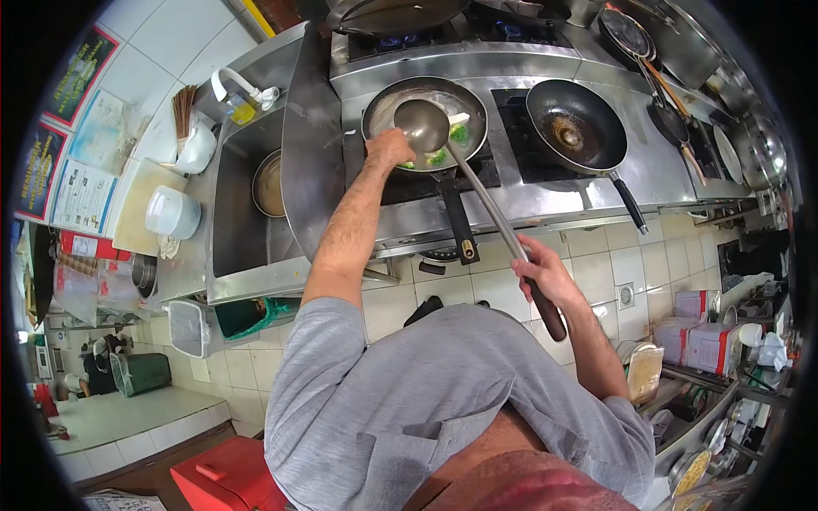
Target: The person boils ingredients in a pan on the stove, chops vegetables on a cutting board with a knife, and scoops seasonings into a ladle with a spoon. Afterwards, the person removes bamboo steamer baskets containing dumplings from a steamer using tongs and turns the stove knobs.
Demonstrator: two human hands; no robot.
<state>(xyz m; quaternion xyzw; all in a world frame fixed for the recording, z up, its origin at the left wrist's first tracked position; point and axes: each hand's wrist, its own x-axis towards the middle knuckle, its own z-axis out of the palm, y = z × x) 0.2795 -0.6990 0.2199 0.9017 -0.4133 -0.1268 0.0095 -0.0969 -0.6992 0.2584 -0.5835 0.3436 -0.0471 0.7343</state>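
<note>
My right hand [545,271] is wrapped round the dark grip of a long metal ladle [486,200]. The ladle's round bowl [422,126] is over a frying pan [375,104] on the near stove. Pieces of broccoli [459,133] and a white piece [458,119] lie in that pan, partly hidden by the ladle. My left hand [389,147] reaches over the pan's left edge beside the ladle bowl, with a bit of green just below it. Its fingers look closed, and what they hold, if anything, is hidden. The pan's black handle points toward me.
A second dark frying pan [573,128] with oily residue sits on the burner to the right. A metal sink [243,217] with a faucet [243,85] stands on the left behind a steel partition. Burners with blue flames lie at the back. Lidded white tubs [173,211] stand left.
</note>
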